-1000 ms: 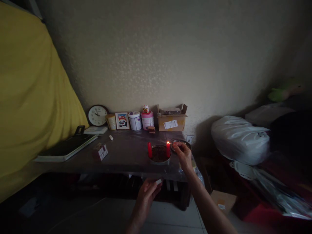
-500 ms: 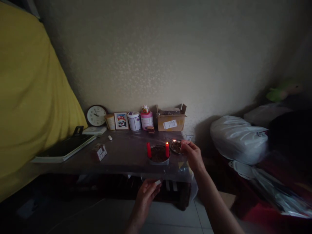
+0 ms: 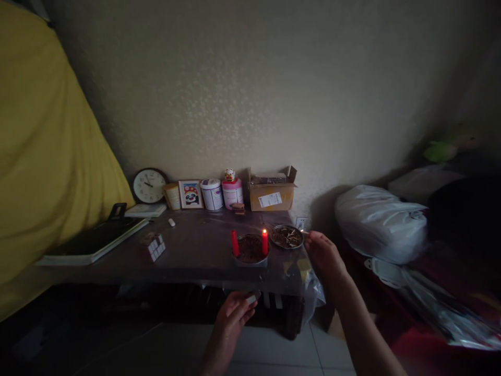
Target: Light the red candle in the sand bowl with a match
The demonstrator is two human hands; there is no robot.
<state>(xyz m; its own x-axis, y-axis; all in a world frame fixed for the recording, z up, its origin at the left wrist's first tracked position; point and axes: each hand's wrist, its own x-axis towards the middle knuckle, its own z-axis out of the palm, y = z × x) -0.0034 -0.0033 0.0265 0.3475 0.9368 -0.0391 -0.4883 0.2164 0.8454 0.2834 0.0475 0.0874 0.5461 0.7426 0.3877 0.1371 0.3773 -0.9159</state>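
Two red candles stand in a round tin [image 3: 250, 262] of dark, soil-like filling. The right candle [image 3: 265, 244] burns; the left candle [image 3: 235, 244] shows no flame. A round dish [image 3: 287, 246] beside the tin holds dark filling with several pale, used matchsticks on it. My right hand [image 3: 326, 257] pinches a match [image 3: 304, 232] at the dish's right edge, a small flame at its tip. Below the table's front edge, my left hand [image 3: 234, 313] is closed on a small matchbox [image 3: 253, 297].
Along the wall stand a clock [image 3: 149, 186], a panda picture [image 3: 191, 194], two canisters, a lucky-cat figure [image 3: 229, 175] and a cardboard box [image 3: 272, 197]. A pack of small boxes [image 3: 153, 247] lies on the table [image 3: 195, 245]. White bags [image 3: 379, 222] are piled at the right.
My right hand has moved rightward with the match, from over the dish to its right edge. The match flame looks smaller. My left hand keeps the matchbox, with its box slightly turned.
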